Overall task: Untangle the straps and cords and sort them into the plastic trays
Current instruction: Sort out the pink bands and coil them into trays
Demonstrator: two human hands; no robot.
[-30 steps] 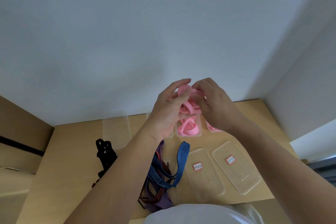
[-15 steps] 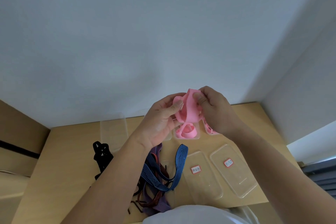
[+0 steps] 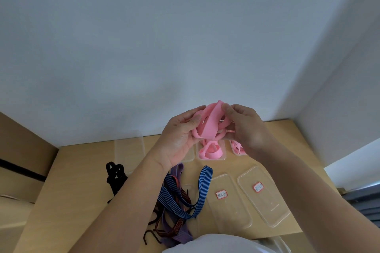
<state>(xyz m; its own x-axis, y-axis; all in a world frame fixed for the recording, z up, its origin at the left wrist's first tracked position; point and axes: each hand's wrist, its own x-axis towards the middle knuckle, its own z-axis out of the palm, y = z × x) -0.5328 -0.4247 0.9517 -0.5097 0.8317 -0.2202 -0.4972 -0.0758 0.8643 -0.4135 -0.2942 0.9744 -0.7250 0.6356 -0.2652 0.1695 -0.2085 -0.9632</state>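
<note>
I hold a wide pink strap point(image 3: 209, 122) up above the wooden table point(image 3: 82, 181). My left hand point(image 3: 181, 135) grips its left side, and my right hand point(image 3: 244, 127) pinches its top fold. Below it, a clear tray point(image 3: 223, 157) holds another pink strap point(image 3: 211, 151). A second tray to the right, partly hidden by my right hand, holds a thin pink cord point(image 3: 236, 148). A tangle of blue striped point(image 3: 185, 197), purple and brown straps lies near the front edge. A black strap point(image 3: 116, 176) lies to the left.
Two clear trays with red-edged labels, one point(image 3: 228, 203) and the other point(image 3: 265, 197), lie at the front right. Another clear tray point(image 3: 129, 148) stands at the back left. Walls close the back and right sides; a brown cabinet point(image 3: 20, 150) borders the left.
Both hands have lowered a little and drawn apart, and the pink strap has spread open into a wider loop between them.
</note>
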